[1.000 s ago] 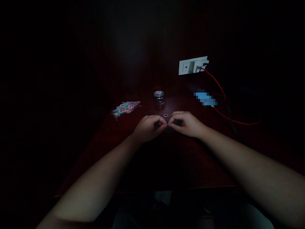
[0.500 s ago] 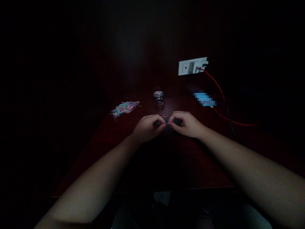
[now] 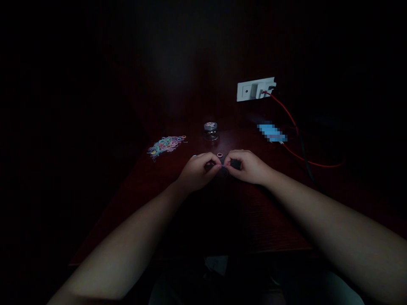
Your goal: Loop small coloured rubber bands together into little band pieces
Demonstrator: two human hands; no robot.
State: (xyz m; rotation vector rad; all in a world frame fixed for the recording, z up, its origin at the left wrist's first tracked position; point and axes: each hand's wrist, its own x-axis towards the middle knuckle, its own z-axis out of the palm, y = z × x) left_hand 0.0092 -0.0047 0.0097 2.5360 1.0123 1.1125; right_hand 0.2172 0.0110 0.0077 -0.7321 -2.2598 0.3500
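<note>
My left hand (image 3: pixel 201 170) and my right hand (image 3: pixel 247 165) meet over the middle of the table, thumb and forefinger of each pinched together. Between the fingertips runs a short pale piece of a thin hair tie (image 3: pixel 223 165), mostly covered by the fingers. Just beyond them on the table lies a small pink hair tie (image 3: pixel 220 155), touched by neither hand. Off to the left is a loose pile of thin hair ties (image 3: pixel 167 145) in pink, green, purple and yellow.
A small clear jar (image 3: pixel 210 133) with a patterned lid stands behind the hands. At the right, a blurred-out blue device (image 3: pixel 271 132) lies on the dark red table (image 3: pixel 254 228), joined by a red cable (image 3: pixel 313 162) to a white wall socket (image 3: pixel 246 91). A dark cord hangs nearby.
My fingertips have come slightly closer together, and less of the pale hair tie shows between them. The view has shifted a little; the pile and jar stay put.
</note>
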